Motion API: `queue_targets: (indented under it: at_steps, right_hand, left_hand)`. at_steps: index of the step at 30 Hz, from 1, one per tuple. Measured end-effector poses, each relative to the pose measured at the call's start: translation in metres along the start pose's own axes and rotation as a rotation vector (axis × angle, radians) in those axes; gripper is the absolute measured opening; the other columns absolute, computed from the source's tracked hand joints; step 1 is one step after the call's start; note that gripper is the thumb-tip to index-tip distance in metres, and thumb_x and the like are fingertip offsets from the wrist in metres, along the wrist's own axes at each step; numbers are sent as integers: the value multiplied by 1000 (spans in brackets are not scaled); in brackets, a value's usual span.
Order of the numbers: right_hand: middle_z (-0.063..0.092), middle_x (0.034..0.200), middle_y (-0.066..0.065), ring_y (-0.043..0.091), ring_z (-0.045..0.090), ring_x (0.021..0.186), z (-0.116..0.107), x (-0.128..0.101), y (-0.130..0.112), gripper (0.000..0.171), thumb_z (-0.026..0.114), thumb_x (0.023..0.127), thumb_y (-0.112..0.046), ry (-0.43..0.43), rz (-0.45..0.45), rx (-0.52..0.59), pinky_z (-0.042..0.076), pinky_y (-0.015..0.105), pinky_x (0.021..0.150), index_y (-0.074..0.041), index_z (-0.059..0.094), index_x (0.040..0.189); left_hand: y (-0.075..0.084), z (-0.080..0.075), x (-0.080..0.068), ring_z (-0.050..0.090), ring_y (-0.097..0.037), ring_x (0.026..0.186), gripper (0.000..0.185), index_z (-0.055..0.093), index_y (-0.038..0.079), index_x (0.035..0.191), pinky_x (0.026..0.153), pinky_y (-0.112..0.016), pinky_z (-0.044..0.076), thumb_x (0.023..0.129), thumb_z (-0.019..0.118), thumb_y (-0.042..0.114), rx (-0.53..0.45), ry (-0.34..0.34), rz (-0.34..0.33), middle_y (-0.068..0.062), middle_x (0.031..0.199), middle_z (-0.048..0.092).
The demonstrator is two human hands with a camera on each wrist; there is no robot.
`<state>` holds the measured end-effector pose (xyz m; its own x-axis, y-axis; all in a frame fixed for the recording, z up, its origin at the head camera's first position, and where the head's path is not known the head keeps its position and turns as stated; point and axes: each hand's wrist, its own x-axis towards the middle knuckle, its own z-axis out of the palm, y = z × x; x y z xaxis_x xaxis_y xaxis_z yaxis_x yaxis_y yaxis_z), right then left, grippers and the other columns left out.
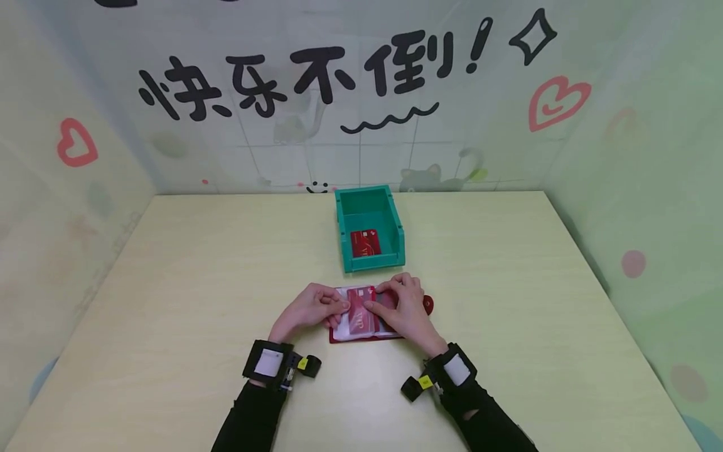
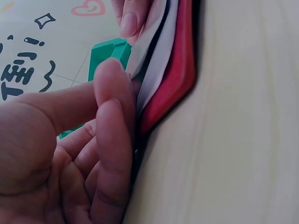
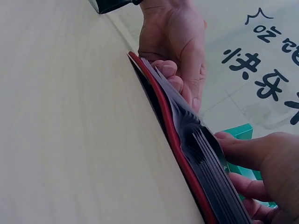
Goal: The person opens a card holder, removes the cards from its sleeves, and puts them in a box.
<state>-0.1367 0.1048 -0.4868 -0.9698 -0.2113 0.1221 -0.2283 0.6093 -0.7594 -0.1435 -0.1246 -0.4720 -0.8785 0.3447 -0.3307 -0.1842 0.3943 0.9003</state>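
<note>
A card holder [image 1: 361,339] with a red cover and clear sleeve pages lies spread on the table. A red card [image 1: 360,317] shows through a sleeve on its left part. My left hand [image 1: 317,306] pinches the page's left edge between thumb and finger; in the left wrist view the white pages [image 2: 161,60] stand lifted off the red cover. My right hand [image 1: 408,307] rests thumb and fingertips, spread apart, at the card's right edge. The right wrist view shows bulging pages [image 3: 210,172] under those fingers. Plastic glare blurs how deep the card sits.
Just behind the card holder stands a teal bin [image 1: 369,265], holding another red card [image 1: 366,243]. A round red piece [image 1: 428,305] pokes out beside my right hand. Printed walls enclose the wooden tabletop [image 1: 486,251] at the back and sides.
</note>
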Motion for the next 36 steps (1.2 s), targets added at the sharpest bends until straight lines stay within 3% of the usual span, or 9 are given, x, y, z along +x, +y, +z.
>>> queue_targets:
  at_steps: [6, 9, 15, 22, 32, 36]
  right_hand:
    - [50, 105, 10, 25, 40, 110, -2, 1, -3, 21, 82, 83, -30, -14, 0, -4, 32, 44, 89, -11, 74, 79]
    - [49, 105, 9, 25, 40, 110, -4, 1, -4, 21, 82, 85, -27, -28, 8, 8, 31, 45, 91, -11, 73, 74]
    - [49, 105, 9, 24, 40, 111, -9, 1, -2, 20, 80, 86, -23, -57, 38, 55, 34, 40, 88, -10, 72, 73]
    - [53, 107, 11, 25, 47, 111, -22, 3, 5, 19, 77, 88, -20, -127, 94, 101, 49, 31, 81, -8, 70, 76]
    - [68, 97, 13, 19, 57, 87, -56, 18, 7, 21, 69, 95, -25, -311, 108, 59, 50, 25, 68, -5, 68, 88]
    - [71, 95, 13, 17, 59, 80, -67, 26, 3, 23, 66, 97, -26, -337, 130, 49, 53, 26, 64, -4, 67, 91]
  left_hand:
    - [2, -1, 1, 62, -8, 56, 20, 69, -5, 99, 55, -18, 51, 99, 64, 14, 10, 4, 14, 3, 63, 65]
    - [1, -1, 2, 62, -8, 55, 20, 69, -5, 99, 55, -18, 51, 99, 64, 14, 10, 0, 14, 3, 63, 66]
    - [1, -1, 1, 62, -8, 56, 20, 68, -5, 98, 56, -18, 52, 99, 64, 14, 5, -11, 12, 2, 64, 66]
    - [1, 1, 1, 61, -8, 57, 20, 67, -3, 93, 57, -19, 52, 98, 65, 16, 30, -13, -3, 1, 65, 66]
    - [1, 2, 2, 63, -9, 57, 20, 68, -2, 93, 58, -20, 54, 98, 66, 17, 18, -10, -10, 1, 66, 66]
    - [1, 2, 2, 63, -9, 57, 20, 68, -1, 93, 58, -20, 54, 97, 66, 18, 11, -8, -12, 1, 67, 66]
